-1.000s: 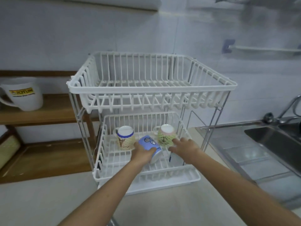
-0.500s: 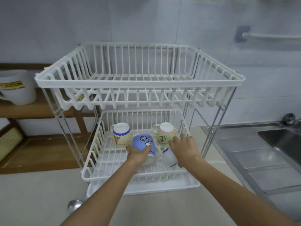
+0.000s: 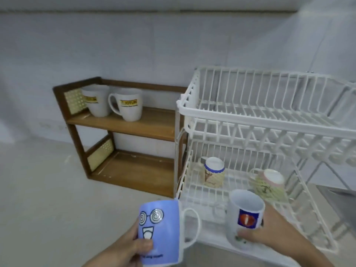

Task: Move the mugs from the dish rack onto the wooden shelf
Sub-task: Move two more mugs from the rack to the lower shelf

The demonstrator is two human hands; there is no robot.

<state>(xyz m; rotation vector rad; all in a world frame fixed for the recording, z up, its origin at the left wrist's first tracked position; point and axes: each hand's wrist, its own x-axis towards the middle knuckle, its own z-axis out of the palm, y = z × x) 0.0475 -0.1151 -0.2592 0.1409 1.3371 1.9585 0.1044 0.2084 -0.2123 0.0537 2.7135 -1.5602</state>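
Currently two mugs are held, one in each hand, in front of the dish rack (image 3: 265, 120); the left hand (image 3: 128, 247) is closed around the blue mug (image 3: 160, 231), thumb laid across its printed face, handle turned to the right; the mug is seen upright, in the air over the counter (image 3: 48, 199), just left of the rack's lower front corner.

The right hand (image 3: 269, 230) is wrapped around the white mug (image 3: 244, 218) from behind and below, fingertips (image 3: 243, 237) pressed on its lower wall; the mug is tilted slightly, mouth open toward the camera, a dark blue and red print shown on its side; it is held over the front edge of the rack's lower tier; whether it touches the wires cannot be told.

Two mugs are left in the lower tier: a blue-rimmed mug (image 3: 213, 173) at the back left, and a pink-rimmed mug (image 3: 269, 185) at the right, tipped on its side; the two are well apart; the upper tier is seen above them.

The wooden shelf (image 3: 131, 130) is placed against the wall just left of the rack, touching or nearly touching its frame; two white logo mugs (image 3: 115, 103) are set side by side on its upper board, at the left end.
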